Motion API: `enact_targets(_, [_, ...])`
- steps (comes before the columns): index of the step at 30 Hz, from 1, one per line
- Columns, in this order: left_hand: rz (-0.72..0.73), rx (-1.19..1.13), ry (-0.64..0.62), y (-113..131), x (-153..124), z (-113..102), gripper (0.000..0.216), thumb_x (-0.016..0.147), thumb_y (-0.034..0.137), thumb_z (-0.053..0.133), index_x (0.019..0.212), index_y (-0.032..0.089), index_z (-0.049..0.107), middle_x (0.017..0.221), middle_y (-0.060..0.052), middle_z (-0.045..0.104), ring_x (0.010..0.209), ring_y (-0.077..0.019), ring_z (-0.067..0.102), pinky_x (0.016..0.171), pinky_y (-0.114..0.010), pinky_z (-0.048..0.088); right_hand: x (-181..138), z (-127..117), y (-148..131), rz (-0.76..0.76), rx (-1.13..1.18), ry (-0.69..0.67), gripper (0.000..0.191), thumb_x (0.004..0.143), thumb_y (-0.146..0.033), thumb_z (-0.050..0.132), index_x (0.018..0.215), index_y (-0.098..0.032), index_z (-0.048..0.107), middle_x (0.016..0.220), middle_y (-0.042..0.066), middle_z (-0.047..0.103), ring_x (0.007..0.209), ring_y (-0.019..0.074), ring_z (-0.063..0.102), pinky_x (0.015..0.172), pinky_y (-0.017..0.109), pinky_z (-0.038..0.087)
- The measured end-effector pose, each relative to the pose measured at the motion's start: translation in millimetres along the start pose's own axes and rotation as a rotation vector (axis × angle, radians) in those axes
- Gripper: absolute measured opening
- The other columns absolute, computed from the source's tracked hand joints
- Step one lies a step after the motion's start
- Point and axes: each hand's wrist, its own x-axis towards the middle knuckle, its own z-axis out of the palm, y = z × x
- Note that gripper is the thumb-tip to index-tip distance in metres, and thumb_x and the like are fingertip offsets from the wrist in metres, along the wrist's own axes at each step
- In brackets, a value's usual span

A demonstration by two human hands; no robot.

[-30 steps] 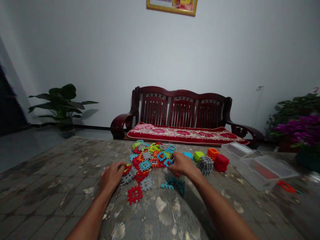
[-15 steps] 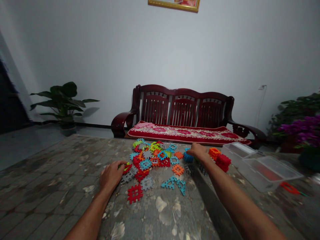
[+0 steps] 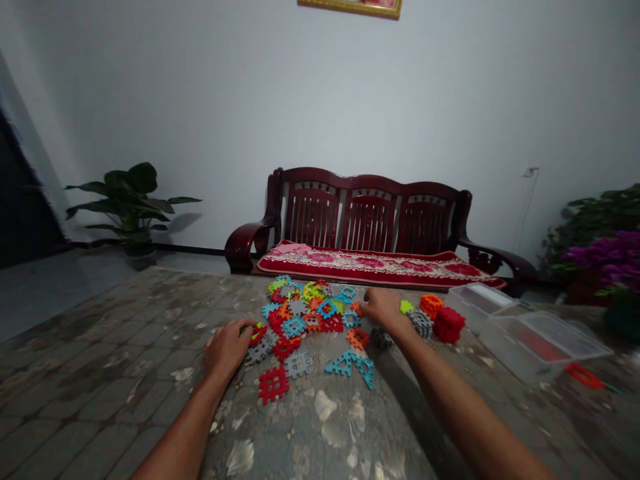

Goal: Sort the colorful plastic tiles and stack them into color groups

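A loose heap of flat plastic interlocking tiles, red, blue, green, orange and grey, lies on the patterned table. My left hand rests palm down on the heap's left edge, fingers on a red and green tile. My right hand reaches over the heap's right side, next to an orange tile; whether it holds a tile is hidden. To its right stand sorted stacks: green, grey, orange and red.
A clear plastic box and its lid sit at the right of the table, with a red piece beside them. Beyond the table stand a wooden bench, a potted plant and purple flowers.
My right hand went from the heap out to the stacks on the right, then drew back to the heap's right edge. My left hand stayed put. The camera tilted slightly.
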Motion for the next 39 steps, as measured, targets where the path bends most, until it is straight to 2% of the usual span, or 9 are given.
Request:
enact_targets(4, [-0.001, -0.007, 0.002, 0.2, 0.1, -0.6, 0.034, 0.094, 0.03, 0.051, 0.109, 0.031, 0.081, 0.124, -0.003, 0.077, 0.114, -0.0259, 0.069, 0.097, -0.036, 0.051, -16.3, 15.7, -24.4, -0.032, 0.014, -0.113, 0.038, 0.088, -0.035, 0.061, 0.118, -0.016, 0.075, 0.116, 0.019, 0.076, 0.114, 0.0334, 0.071, 0.088, 0.037, 0.053])
enact_targets(7, [0.003, -0.012, 0.006, -0.4, 0.6, 0.0, 0.034, 0.093, 0.03, 0.051, 0.109, 0.031, 0.081, 0.122, -0.004, 0.078, 0.111, -0.0265, 0.07, 0.095, -0.037, 0.051, -23.8, 21.6, -35.4, -0.026, 0.014, -0.118, 0.046, 0.086, -0.035, 0.064, 0.125, -0.012, 0.071, 0.121, 0.022, 0.074, 0.118, 0.0337, 0.069, 0.091, 0.038, 0.053])
enact_targets(11, [0.002, -0.014, 0.012, -0.9, 0.8, 0.9, 0.034, 0.093, 0.03, 0.051, 0.107, 0.031, 0.082, 0.121, -0.004, 0.078, 0.111, -0.0275, 0.07, 0.094, -0.037, 0.051, -27.9, 19.8, -41.9, -0.019, 0.021, -0.113, 0.045, 0.086, -0.03, 0.064, 0.127, -0.011, 0.07, 0.127, 0.023, 0.071, 0.121, 0.0335, 0.066, 0.093, 0.038, 0.052])
enact_targets(16, [0.003, -0.011, 0.003, 1.2, -0.8, -1.3, 0.035, 0.094, 0.03, 0.05, 0.109, 0.031, 0.081, 0.122, -0.004, 0.078, 0.113, -0.0281, 0.069, 0.097, -0.039, 0.051, -27.9, 20.4, -36.4, -0.007, 0.027, -0.087, 0.044, 0.09, -0.034, 0.061, 0.127, -0.011, 0.068, 0.127, 0.022, 0.071, 0.121, 0.0317, 0.066, 0.093, 0.035, 0.05])
enact_targets(20, [-0.002, -0.018, 0.003, 3.0, -1.6, -3.4, 0.033, 0.093, 0.03, 0.051, 0.108, 0.031, 0.081, 0.121, -0.003, 0.078, 0.112, -0.0262, 0.07, 0.096, -0.037, 0.051, -36.1, 18.3, -24.1, -0.063, 0.118, -0.021, 0.036, 0.096, -0.036, 0.054, 0.121, -0.017, 0.072, 0.125, 0.015, 0.073, 0.118, 0.0269, 0.067, 0.091, 0.031, 0.047])
enact_targets(25, [-0.002, -0.011, 0.005, 3.6, -2.0, -3.4, 0.033, 0.093, 0.031, 0.052, 0.108, 0.031, 0.081, 0.12, -0.003, 0.079, 0.112, -0.0252, 0.07, 0.095, -0.035, 0.051, -65.1, 18.3, -12.5, -0.143, 0.241, -0.101, 0.028, 0.092, -0.031, 0.057, 0.112, -0.022, 0.075, 0.114, 0.008, 0.077, 0.108, 0.0234, 0.07, 0.081, 0.027, 0.045])
enact_targets(31, [-0.007, -0.011, -0.018, 3.8, -2.5, -3.1, 0.036, 0.095, 0.032, 0.048, 0.111, 0.031, 0.08, 0.123, -0.004, 0.077, 0.114, -0.0277, 0.069, 0.097, -0.04, 0.05, -97.0, 32.8, -11.0, -0.33, 0.321, -0.165, 0.046, 0.078, -0.03, 0.074, 0.123, -0.023, 0.072, 0.126, 0.008, 0.07, 0.118, 0.0264, 0.063, 0.095, 0.029, 0.044])
enact_targets(35, [-0.003, -0.018, -0.002, 3.7, -2.7, -3.3, 0.034, 0.094, 0.032, 0.05, 0.109, 0.032, 0.081, 0.12, -0.003, 0.079, 0.113, -0.027, 0.069, 0.095, -0.038, 0.051, -101.5, 43.2, -18.8, -0.355, 0.368, -0.119, 0.036, 0.084, -0.027, 0.069, 0.119, -0.021, 0.074, 0.124, 0.01, 0.07, 0.121, 0.0253, 0.06, 0.102, 0.03, 0.042])
enact_targets(39, [0.008, -0.017, 0.003, 4.7, -4.2, -4.3, 0.034, 0.095, 0.031, 0.049, 0.107, 0.032, 0.081, 0.121, -0.002, 0.078, 0.113, -0.0257, 0.069, 0.097, -0.037, 0.05, -102.6, 46.6, -23.4, -0.382, 0.446, -0.078, 0.038, 0.085, -0.022, 0.066, 0.122, -0.021, 0.072, 0.125, 0.008, 0.069, 0.122, 0.0221, 0.059, 0.107, 0.028, 0.039])
